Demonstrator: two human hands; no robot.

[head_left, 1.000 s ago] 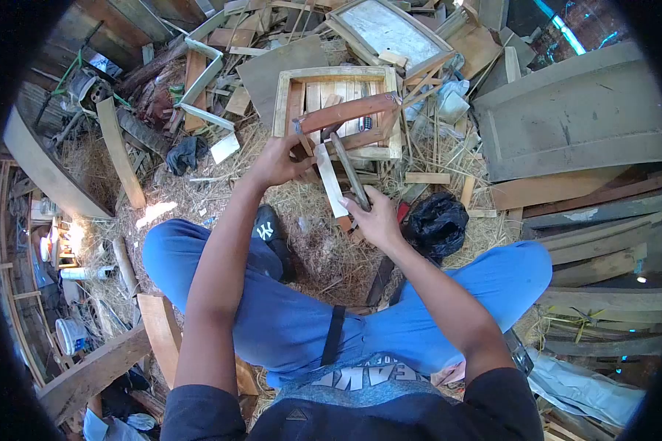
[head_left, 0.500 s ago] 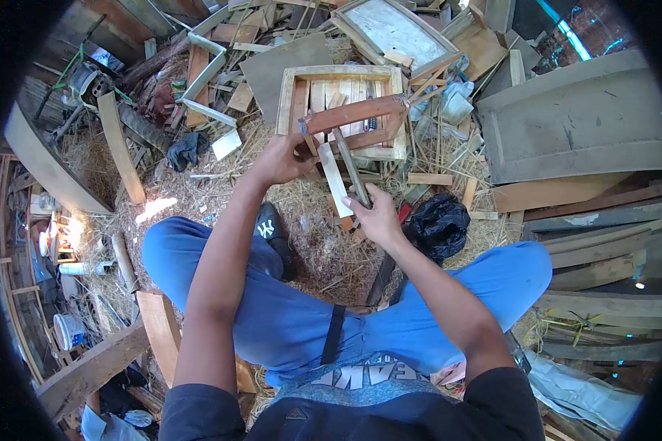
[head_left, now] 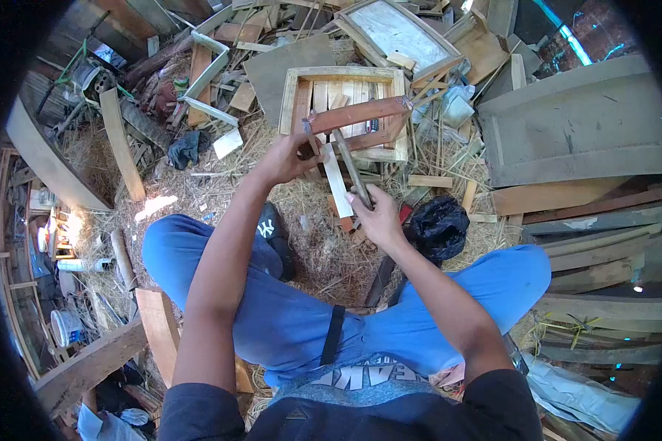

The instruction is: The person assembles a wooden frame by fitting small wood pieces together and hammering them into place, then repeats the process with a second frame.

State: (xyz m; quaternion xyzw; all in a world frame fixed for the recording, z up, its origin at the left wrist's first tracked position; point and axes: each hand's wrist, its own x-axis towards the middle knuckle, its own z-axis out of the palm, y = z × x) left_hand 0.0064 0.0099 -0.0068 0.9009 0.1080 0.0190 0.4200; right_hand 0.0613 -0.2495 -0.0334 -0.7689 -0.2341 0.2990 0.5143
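Observation:
A reddish-brown wooden frame [head_left: 357, 115] rests over a paler wooden box frame [head_left: 293, 99] on the ground in front of me. My left hand [head_left: 290, 158] is closed at the near left corner of the reddish frame, its fingertips beside the top of a pale wooden strip [head_left: 336, 184]. What sits between those fingertips is too small to make out. My right hand [head_left: 377, 217] is wrapped round the lower end of a grey rod-like tool [head_left: 351, 165]. The tool slants up and left, with its far end near the reddish frame. Its kind is not clear.
Straw and wood scraps cover the ground. A black plastic bag [head_left: 438, 226] lies right of my right hand. A large grey panel [head_left: 574, 121] and stacked boards [head_left: 596, 253] stand at the right. A curved board [head_left: 122, 143] leans at the left.
My left fingertips have shifted slightly right, closer to the pale strip's top. The right hand keeps its hold on the rod-like tool, nearly in the same place.

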